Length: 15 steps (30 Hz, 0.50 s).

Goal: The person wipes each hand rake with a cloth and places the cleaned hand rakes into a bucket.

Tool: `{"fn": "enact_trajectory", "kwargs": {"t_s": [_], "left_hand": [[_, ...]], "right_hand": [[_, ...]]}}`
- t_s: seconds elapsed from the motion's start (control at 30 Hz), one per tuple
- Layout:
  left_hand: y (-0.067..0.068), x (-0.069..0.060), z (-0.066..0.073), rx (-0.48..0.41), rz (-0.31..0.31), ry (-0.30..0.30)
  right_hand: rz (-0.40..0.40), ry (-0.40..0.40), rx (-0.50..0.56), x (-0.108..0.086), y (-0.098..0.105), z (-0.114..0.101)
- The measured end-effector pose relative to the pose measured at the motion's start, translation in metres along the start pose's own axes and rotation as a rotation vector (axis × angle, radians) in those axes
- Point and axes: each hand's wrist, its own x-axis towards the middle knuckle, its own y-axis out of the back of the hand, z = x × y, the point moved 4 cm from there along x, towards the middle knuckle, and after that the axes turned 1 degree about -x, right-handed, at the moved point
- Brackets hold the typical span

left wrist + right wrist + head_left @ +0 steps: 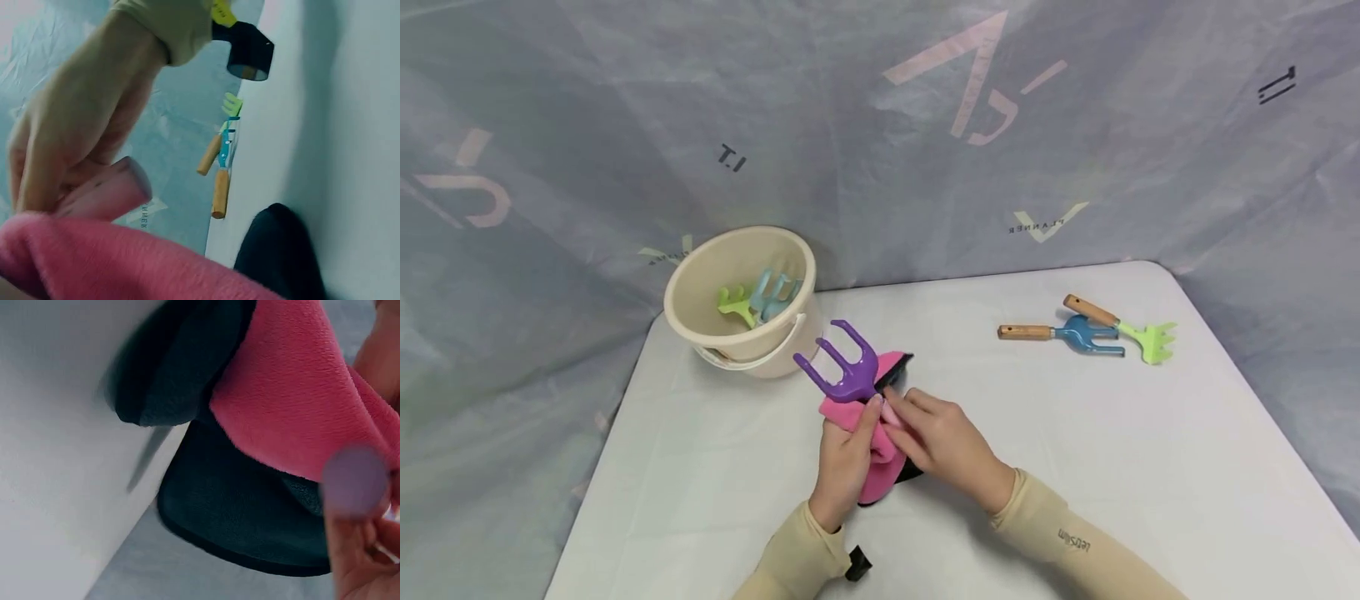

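Note:
A small garden hand fork with three purple tines (853,375) and a pink handle (106,190) is held above the white table, tines pointing to the far left. My right hand (943,442) grips its handle; the round butt end (355,481) shows in the right wrist view. My left hand (838,462) holds a pink cloth (880,479) with a dark reverse side, thumb up near the neck of the fork. The cloth hangs in folds beneath the fork, and its dark side (244,506) faces out in the right wrist view. Left fingers are partly hidden by the cloth.
A cream bucket (741,333) stands at the back left, with a green rake (739,305) and light blue fork heads (775,296) inside. At the back right lie a blue fork (1081,333) and a green rake (1150,340), both wooden-handled, crossing. A grey printed curtain (887,167) hangs behind.

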Motion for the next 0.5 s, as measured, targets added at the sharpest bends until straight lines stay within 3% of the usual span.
{"fn": "enact_trajectory", "kwargs": {"t_s": [0.1,0.17,0.23,0.3,0.4,0.5], "left_hand": [[0.005,0.000,0.000,0.045,0.081,-0.032],[0.009,0.002,0.001,0.065,0.096,-0.046],[0.013,0.003,0.001,0.069,0.079,-0.041],[0.014,0.003,0.002,0.066,0.025,-0.031],[0.012,0.003,0.002,0.040,-0.109,-0.015],[0.009,0.001,0.001,0.033,-0.235,-0.010]], "right_hand": [[-0.064,0.072,-0.014,0.000,-0.001,-0.004],[-0.091,0.077,0.055,0.001,0.002,-0.002],[-0.068,0.046,0.156,0.003,0.009,0.004],[0.001,-0.029,0.243,0.005,0.020,0.013],[0.078,-0.230,0.390,0.007,0.033,0.031],[-0.009,-0.423,0.623,0.007,0.034,0.044]]}}
